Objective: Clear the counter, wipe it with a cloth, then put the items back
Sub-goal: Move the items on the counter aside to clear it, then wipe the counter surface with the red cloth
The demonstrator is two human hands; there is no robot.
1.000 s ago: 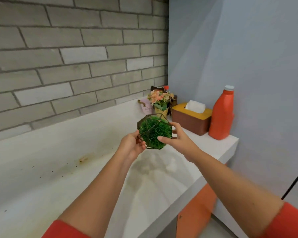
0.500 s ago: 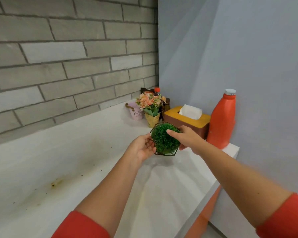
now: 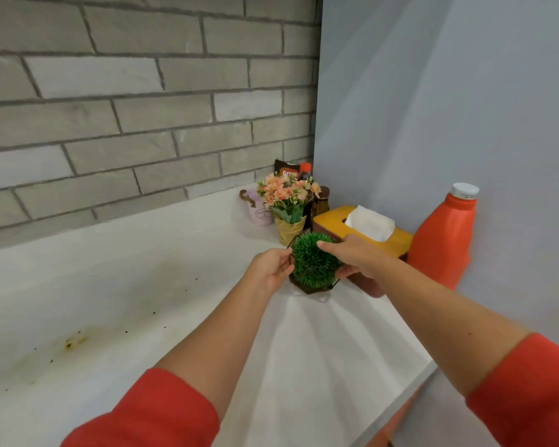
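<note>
A round green artificial plant in a dark wire-frame holder (image 3: 312, 264) rests on the white counter (image 3: 149, 285), just in front of the yellow tissue box (image 3: 397, 238). My left hand (image 3: 271, 267) grips its left side. My right hand (image 3: 355, 258) holds its top and right side, fingers curled over the green ball. A pot of pink flowers (image 3: 288, 204), a small pink pot (image 3: 261, 214) and an orange bottle (image 3: 442, 240) stand around it in the corner.
Dark bottles and a snack bag (image 3: 288, 171) stand in the far corner behind the flowers. The counter has a yellow-brown stain (image 3: 71, 341) and dark specks at the left. A brick wall runs behind and a grey wall at the right; the counter's front edge (image 3: 400, 404) is at lower right.
Both hands have carried the green plant forward and down, from mid-air to the counter beside the tissue box. The view has moved closer to the corner.
</note>
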